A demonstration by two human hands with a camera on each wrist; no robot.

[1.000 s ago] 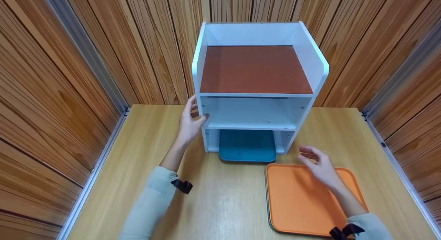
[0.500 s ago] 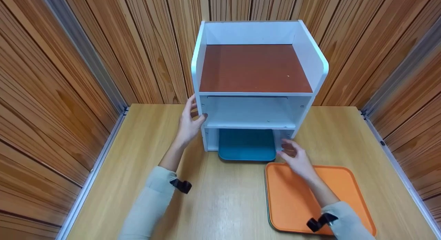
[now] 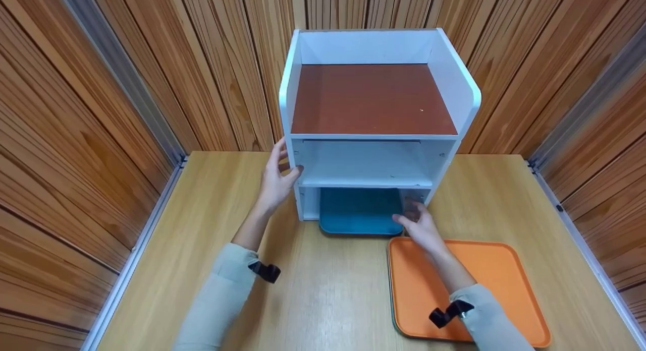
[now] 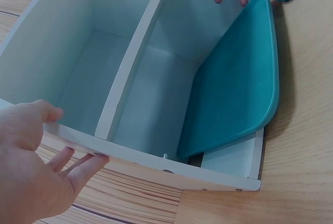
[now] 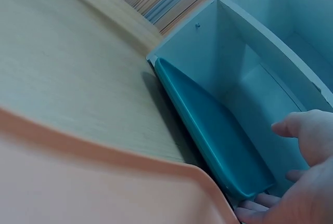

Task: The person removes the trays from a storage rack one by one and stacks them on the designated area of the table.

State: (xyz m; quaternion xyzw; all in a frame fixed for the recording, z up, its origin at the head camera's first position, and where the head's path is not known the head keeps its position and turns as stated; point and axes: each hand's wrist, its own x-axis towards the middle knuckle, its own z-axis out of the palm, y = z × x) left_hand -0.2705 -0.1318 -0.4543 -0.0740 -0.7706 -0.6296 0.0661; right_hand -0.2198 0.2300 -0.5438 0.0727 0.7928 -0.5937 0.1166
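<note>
A white shelf unit (image 3: 361, 183) with a brown top board (image 3: 373, 99) stands against the back wall. On its lowest level lies a teal tray (image 3: 361, 212), its front edge sticking out past the shelf. My left hand (image 3: 276, 182) holds the unit's left side panel, thumb round the front edge and fingers along the outside. At the tray's right side is my right hand (image 3: 420, 227), reaching into the lowest opening. In the right wrist view its fingers (image 5: 252, 208) touch or nearly touch the tray's corner, with the thumb (image 5: 291, 125) held apart above.
An orange tray (image 3: 474, 285) lies on the wooden table (image 3: 313, 290) at the front right, under my right forearm, with a dark teal rim showing beneath it. The middle shelf (image 3: 363, 164) holds nothing visible. Wood-panelled walls (image 3: 101, 114) enclose the sides and back.
My right hand has moved left from above the orange tray to the teal tray's right edge. My left hand keeps its place on the side panel.
</note>
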